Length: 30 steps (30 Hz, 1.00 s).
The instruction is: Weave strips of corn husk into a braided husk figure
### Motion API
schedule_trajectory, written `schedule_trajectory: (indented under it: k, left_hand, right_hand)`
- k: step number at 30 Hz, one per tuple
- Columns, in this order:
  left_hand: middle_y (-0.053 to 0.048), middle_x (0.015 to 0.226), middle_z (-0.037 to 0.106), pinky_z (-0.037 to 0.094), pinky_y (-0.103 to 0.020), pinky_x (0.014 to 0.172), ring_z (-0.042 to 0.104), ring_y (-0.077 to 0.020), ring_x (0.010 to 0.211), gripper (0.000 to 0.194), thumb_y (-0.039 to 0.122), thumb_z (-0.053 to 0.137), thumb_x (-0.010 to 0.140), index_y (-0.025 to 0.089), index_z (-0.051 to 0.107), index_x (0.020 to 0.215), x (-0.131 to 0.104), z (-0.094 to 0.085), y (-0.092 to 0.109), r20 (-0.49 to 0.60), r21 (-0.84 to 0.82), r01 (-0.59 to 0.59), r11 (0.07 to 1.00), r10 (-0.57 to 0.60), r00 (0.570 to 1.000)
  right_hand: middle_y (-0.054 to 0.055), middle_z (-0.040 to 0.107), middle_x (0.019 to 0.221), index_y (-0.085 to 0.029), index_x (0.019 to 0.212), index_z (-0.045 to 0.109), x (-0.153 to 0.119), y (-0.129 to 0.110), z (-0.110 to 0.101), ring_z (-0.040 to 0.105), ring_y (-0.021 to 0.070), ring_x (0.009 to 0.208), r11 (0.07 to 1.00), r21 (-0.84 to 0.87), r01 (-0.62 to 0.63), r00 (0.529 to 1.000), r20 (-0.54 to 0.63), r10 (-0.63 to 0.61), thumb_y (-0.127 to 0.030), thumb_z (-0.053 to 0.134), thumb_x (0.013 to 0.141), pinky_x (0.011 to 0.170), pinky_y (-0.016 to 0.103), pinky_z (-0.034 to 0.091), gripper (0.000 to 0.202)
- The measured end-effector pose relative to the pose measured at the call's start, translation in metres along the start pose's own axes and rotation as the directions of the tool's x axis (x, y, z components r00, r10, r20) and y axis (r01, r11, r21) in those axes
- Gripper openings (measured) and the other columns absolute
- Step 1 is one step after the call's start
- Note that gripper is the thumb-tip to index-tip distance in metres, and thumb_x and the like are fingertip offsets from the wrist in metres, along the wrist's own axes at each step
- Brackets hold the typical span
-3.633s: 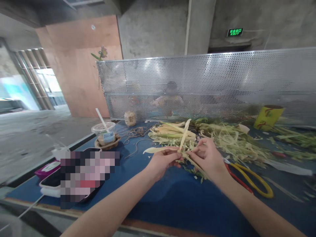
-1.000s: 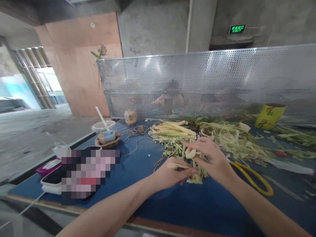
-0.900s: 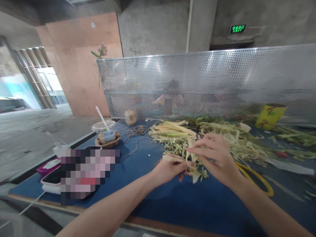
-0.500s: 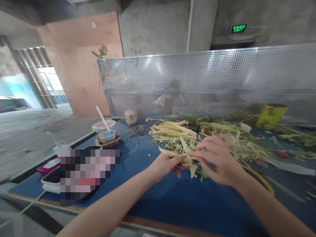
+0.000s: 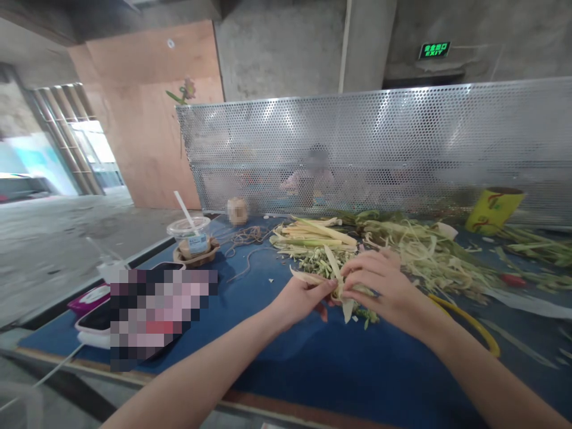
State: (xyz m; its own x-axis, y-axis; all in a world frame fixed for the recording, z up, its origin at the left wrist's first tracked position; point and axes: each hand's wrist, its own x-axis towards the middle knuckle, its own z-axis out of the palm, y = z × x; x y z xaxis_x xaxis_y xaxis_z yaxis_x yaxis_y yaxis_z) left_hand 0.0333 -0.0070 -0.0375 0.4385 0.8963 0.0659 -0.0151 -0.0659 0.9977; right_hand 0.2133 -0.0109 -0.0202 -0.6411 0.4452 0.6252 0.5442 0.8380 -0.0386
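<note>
Several pale strips that look like corn husk (image 5: 333,262) cross each other between my hands, above the blue table. My left hand (image 5: 304,301) pinches them from the left between thumb and fingers. From the right, my right hand (image 5: 379,283) has its fingertips closed on the same strips, with the fingers bent over them. One strip points up, one sticks out left and another hangs down. Just behind lies a heap of small green sprigs (image 5: 308,262), partly hidden by the hands. Beyond it is a stack of longer yellow-green husks (image 5: 313,231).
Loose shredded husk (image 5: 429,256) spreads at right, near a yellow hoop (image 5: 473,325) and a yellow tube (image 5: 494,210). At left stand a lidded drink cup (image 5: 192,241), tangled twine (image 5: 248,235) and a phone (image 5: 96,319). A perforated metal screen (image 5: 366,137) borders the back; a person sits behind it.
My right hand has moved slightly left and its fingers have curled in over the strips. The strip ends have shifted, one now hanging down in front. My left hand stays nearly still.
</note>
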Motion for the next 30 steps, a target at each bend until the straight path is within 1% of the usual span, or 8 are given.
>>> schedule_trajectory:
  k: [4,7,9,14,20,23,26,30]
  left_hand:
    - [-0.003,0.059,0.054,0.043,-0.021,0.04,0.048,-0.008,0.045,0.042,0.051,0.06,0.066,0.009,0.059,0.06,0.0,0.0,0.0,-0.007,0.006,0.017,1.0,-0.017,1.0]
    - [-0.004,0.06,0.054,0.044,-0.021,0.041,0.048,-0.0083,0.047,0.043,0.051,0.059,0.067,0.009,0.059,0.058,-0.001,0.002,0.0,-0.009,-0.011,0.023,1.0,-0.023,1.0]
    - [-0.004,0.06,0.055,0.043,-0.021,0.04,0.049,-0.0094,0.049,0.042,0.051,0.059,0.066,0.009,0.06,0.061,-0.001,0.002,0.0,-0.02,-0.033,0.035,0.999,-0.035,0.999]
    - [-0.004,0.058,0.055,0.043,-0.02,0.039,0.051,-0.0118,0.055,0.04,0.05,0.063,0.063,0.009,0.06,0.063,0.001,0.001,-0.001,-0.057,-0.098,0.05,0.994,-0.056,0.997]
    - [-0.003,0.059,0.053,0.044,-0.021,0.038,0.049,-0.0108,0.054,0.04,0.049,0.063,0.062,0.009,0.06,0.063,0.001,0.001,-0.001,-0.045,-0.099,0.058,0.993,-0.063,0.997]
    - [-0.004,0.061,0.055,0.044,-0.021,0.04,0.05,-0.0107,0.054,0.034,0.042,0.065,0.061,0.009,0.062,0.063,-0.001,0.001,0.001,-0.043,-0.08,0.049,0.996,-0.052,0.998]
    - [-0.003,0.062,0.058,0.045,-0.022,0.043,0.052,-0.0104,0.051,0.021,0.027,0.069,0.057,0.009,0.066,0.068,-0.001,0.0,0.004,0.001,-0.065,0.038,0.997,-0.038,0.999]
    - [0.0,0.059,0.059,0.047,-0.024,0.047,0.052,-0.0084,0.043,0.023,0.016,0.07,0.053,0.01,0.068,0.076,0.0,-0.004,0.001,0.071,-0.052,-0.003,0.999,0.007,0.997]
  right_hand:
    - [0.005,0.06,0.08,-0.02,0.084,0.054,0.0,-0.004,0.006,0.051,0.0167,0.078,0.997,0.06,-0.045,0.999,0.015,0.044,-0.021,0.045,0.086,0.069,0.031,0.04,0.009]
    - [0.005,0.06,0.079,-0.019,0.082,0.056,0.001,-0.005,0.009,0.05,0.0164,0.077,1.0,0.001,0.001,0.999,-0.049,-0.001,-0.018,0.046,0.085,0.069,0.031,0.039,0.01]
    - [0.004,0.06,0.078,-0.019,0.081,0.057,0.0,-0.005,0.008,0.05,0.0152,0.075,0.998,-0.051,0.032,0.998,-0.048,-0.035,-0.016,0.046,0.085,0.069,0.031,0.036,0.011]
    - [0.002,0.058,0.078,-0.02,0.082,0.057,-0.003,-0.001,0.001,0.047,0.0133,0.072,0.981,-0.181,0.074,0.997,0.027,-0.07,-0.012,0.042,0.086,0.068,0.032,0.029,0.018]
    - [0.001,0.056,0.077,-0.021,0.077,0.056,-0.005,0.001,0.008,0.046,0.0122,0.069,0.978,-0.186,0.09,0.991,0.112,-0.069,-0.014,0.038,0.088,0.068,0.031,0.026,0.022]
    - [0.001,0.056,0.077,-0.021,0.078,0.057,-0.005,-0.001,0.007,0.046,0.012,0.07,0.978,-0.189,0.091,0.992,0.101,-0.072,-0.013,0.038,0.088,0.071,0.032,0.025,0.022]
    - [0.002,0.057,0.081,-0.02,0.083,0.057,-0.004,-0.002,0.002,0.046,0.012,0.071,0.968,-0.216,0.126,0.988,0.113,-0.103,-0.01,0.038,0.087,0.07,0.032,0.026,0.022]
    - [0.003,0.055,0.079,-0.018,0.082,0.056,-0.005,-0.003,-0.003,0.045,0.0128,0.071,0.945,-0.286,0.156,0.985,0.121,-0.126,-0.009,0.034,0.088,0.069,0.03,0.027,0.025]
